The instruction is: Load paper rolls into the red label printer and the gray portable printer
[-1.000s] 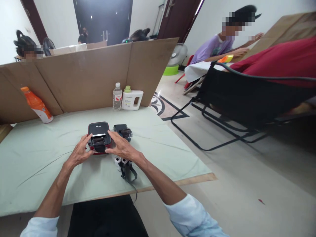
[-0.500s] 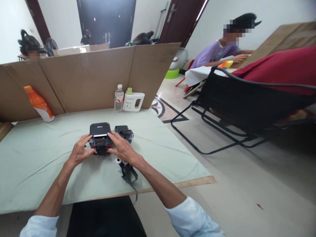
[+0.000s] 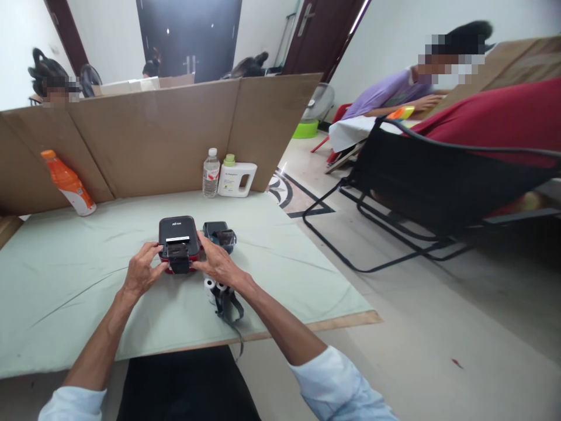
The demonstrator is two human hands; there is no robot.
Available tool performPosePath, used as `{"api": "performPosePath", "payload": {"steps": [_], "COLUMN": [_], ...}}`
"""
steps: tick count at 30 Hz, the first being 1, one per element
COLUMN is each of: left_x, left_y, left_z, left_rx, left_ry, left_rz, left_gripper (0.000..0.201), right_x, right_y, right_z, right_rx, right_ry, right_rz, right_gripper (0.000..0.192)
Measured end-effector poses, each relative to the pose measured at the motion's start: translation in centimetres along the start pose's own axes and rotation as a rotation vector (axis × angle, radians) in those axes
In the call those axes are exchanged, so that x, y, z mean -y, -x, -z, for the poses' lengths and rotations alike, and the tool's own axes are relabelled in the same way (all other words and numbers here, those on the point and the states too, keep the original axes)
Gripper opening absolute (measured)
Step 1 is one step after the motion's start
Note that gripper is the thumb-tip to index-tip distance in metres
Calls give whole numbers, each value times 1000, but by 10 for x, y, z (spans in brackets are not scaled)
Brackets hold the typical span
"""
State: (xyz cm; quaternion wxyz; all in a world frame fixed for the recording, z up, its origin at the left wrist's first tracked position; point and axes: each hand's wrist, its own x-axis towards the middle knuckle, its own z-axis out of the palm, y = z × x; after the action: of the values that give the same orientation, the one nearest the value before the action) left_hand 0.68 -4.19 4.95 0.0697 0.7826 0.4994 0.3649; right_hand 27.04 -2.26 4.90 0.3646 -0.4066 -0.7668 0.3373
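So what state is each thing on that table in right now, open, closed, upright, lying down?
Small black and red printer: flat on the table, held at its front by both hands.
Left hand: gripping the printer's left side.
Right hand: gripping its right side.
Black device: beside the printer, untouched.
Paper rolls: lying loose.
Water bottle: upright, capped.
White jug: upright, capped.
Orange bottle: leaning on cardboard.

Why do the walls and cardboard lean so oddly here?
Head view: wide-lens distortion bends the cardboard screen and chair toward the edges; both hands on the small black device stay fairly sharp; soft even daylight, faint shadows, faces pixelated.
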Motion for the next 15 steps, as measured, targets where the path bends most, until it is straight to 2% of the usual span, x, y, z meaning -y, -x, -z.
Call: {"api": "performPosePath", "payload": {"steps": [6,10,15], "left_x": [-2,-7,-11], "left_y": [-2,3,1], "left_z": [-2,-7,-2], "left_rx": [39,-12,2], "left_ry": [-14,6,-24], "left_rz": [-20,-48,-91], "left_gripper": [33,38,37], "right_x": [3,7,-1], "right_y": [-1,-1,-3], "right_z": [-2,-2,-1], "right_rx": [-19,-18,-18], "right_ry": [74,101,171], "right_rz": [-42,-51,50], "right_gripper": [75,78,85]}}
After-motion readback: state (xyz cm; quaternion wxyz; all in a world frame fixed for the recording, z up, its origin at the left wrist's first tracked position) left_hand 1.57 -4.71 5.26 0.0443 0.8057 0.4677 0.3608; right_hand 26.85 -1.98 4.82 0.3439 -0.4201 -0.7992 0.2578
